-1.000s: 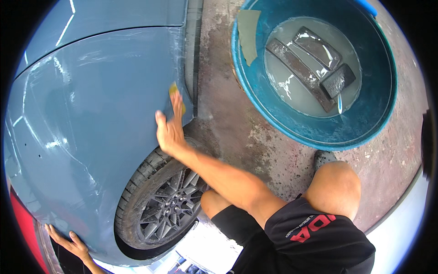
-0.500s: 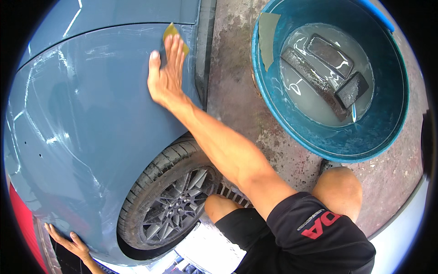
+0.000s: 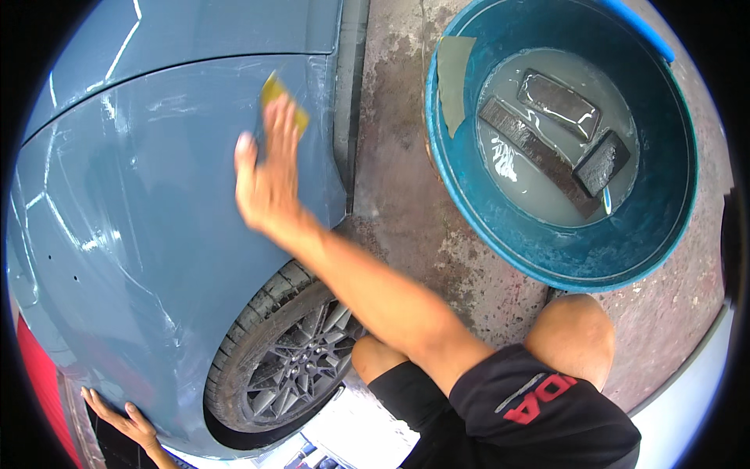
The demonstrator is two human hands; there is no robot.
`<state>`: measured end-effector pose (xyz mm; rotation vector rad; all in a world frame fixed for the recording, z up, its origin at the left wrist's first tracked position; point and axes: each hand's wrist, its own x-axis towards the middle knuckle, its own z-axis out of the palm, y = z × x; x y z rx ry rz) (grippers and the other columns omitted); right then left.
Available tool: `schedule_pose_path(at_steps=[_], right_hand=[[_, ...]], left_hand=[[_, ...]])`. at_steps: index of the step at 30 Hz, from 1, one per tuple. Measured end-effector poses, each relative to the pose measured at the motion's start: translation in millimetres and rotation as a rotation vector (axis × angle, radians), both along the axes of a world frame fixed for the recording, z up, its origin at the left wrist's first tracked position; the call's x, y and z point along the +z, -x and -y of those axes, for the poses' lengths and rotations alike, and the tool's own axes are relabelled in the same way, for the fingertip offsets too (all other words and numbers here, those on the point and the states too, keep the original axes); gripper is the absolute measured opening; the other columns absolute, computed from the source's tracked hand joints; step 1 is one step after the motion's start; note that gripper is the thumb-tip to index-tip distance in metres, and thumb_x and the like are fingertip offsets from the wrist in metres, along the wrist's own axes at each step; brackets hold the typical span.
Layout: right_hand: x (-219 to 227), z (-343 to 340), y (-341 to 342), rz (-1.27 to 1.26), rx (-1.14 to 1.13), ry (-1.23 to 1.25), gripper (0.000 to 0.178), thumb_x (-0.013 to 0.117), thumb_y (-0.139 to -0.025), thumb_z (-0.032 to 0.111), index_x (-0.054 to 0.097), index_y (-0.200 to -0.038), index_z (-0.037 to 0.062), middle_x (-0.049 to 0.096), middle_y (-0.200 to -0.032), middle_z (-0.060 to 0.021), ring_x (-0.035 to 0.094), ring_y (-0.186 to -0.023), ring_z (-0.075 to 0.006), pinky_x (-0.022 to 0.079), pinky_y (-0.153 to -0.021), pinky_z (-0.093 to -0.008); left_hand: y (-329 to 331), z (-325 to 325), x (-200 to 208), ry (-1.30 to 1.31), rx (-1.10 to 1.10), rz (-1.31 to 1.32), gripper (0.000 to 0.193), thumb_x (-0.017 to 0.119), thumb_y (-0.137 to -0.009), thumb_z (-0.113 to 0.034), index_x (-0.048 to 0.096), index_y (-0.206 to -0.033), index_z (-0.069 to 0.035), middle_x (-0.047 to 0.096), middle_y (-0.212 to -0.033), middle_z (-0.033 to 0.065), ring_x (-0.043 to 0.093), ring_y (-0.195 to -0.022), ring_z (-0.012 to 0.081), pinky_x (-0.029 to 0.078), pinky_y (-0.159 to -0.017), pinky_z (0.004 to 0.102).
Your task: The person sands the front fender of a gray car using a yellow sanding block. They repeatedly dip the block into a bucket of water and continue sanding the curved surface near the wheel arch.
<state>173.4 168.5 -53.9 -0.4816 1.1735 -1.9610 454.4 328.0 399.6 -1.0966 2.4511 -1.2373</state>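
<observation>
My right hand (image 3: 269, 168) lies over the blue-grey car fender (image 3: 148, 195), its fingers pressing a yellowish piece of sandpaper (image 3: 273, 87) flat against the paint, just below the panel seam. The thumb sticks out to the left of the sheet. Light scuffs and dried streaks show on the paint around it. At the lower left, my left hand (image 3: 125, 422) rests with fingers spread on the edge of the bodywork, holding nothing. Below the right forearm sits the front wheel (image 3: 301, 367), its dark spoked rim partly covered by my arm and knee.
A blue-green tub (image 3: 664, 227) of cloudy water stands at the right. In it are a long sanding block (image 3: 539, 156), a rounded rectangular block (image 3: 558, 105) and a smaller dark block (image 3: 601, 164). A greenish sheet of sandpaper (image 3: 453, 78) clings to its inner wall.
My right hand has slid the sandpaper left and nearer across the fender, away from the panel's right edge. The view has shifted slightly. My left hand stays in place.
</observation>
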Motion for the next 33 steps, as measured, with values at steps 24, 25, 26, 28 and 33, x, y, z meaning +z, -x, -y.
schedule_pose_path(at_steps=[24, 25, 26, 28, 33], right_hand=[[4.6, 52.0, 63.0, 0.071, -0.001, -0.161, 0.078, 0.017, -0.116, 0.044, 0.006, -0.168, -0.0133, -0.002, -0.178, -0.0338, -0.007, -0.166, -0.0471, -0.003, -0.136, -0.0517], [-2.0, 61.6, 74.5, 0.043, 0.019, -0.179, 0.079, 0.019, -0.116, 0.044, 0.006, -0.167, -0.0155, 0.0, -0.177, -0.0358, -0.005, -0.166, -0.0485, -0.001, -0.136, -0.0526], [7.1, 58.6, 70.8, 0.035, 0.028, -0.141, 0.079, 0.019, -0.116, 0.043, 0.007, -0.167, -0.0163, 0.0, -0.177, -0.0366, -0.005, -0.166, -0.0489, -0.001, -0.136, -0.0527], [32.3, 36.8, 50.1, 0.03, 0.042, -0.081, 0.08, 0.021, -0.115, 0.042, 0.008, -0.166, -0.0181, 0.002, -0.176, -0.0383, -0.003, -0.166, -0.0497, 0.001, -0.136, -0.053], [6.7, 51.0, 62.7, 0.079, -0.034, -0.142, 0.075, 0.025, -0.115, 0.038, 0.011, -0.168, -0.0145, 0.005, -0.177, -0.0349, 0.0, -0.167, -0.0459, 0.004, -0.136, -0.0539]], left_hand=[[2.6, 4.6, -4.2, 0.012, -0.008, 0.001, 0.08, 0.05, -0.11, -0.05, 0.032, -0.167, 0.004, 0.027, -0.175, 0.0266, 0.024, -0.163, 0.0454, 0.019, -0.132, 0.0594], [3.6, 5.5, -2.8, -0.001, -0.005, -0.004, 0.08, 0.05, -0.11, -0.05, 0.031, -0.167, 0.003, 0.027, -0.175, 0.0264, 0.025, -0.163, 0.0453, 0.019, -0.132, 0.0591], [2.9, -1.0, -1.4, 0.013, 0.004, 0.003, 0.08, 0.05, -0.11, -0.05, 0.031, -0.167, 0.003, 0.028, -0.175, 0.0264, 0.025, -0.163, 0.0452, 0.019, -0.132, 0.0591], [1.7, -5.3, 1.8, 0.023, 0.016, 0.025, 0.08, 0.051, -0.11, -0.05, 0.031, -0.167, 0.003, 0.028, -0.175, 0.0264, 0.025, -0.163, 0.0451, 0.019, -0.132, 0.0589], [-2.3, 3.6, -2.0, 0.012, -0.01, 0.004, 0.08, 0.051, -0.11, -0.05, 0.032, -0.167, 0.003, 0.028, -0.175, 0.0264, 0.025, -0.163, 0.0456, 0.019, -0.132, 0.0589]])
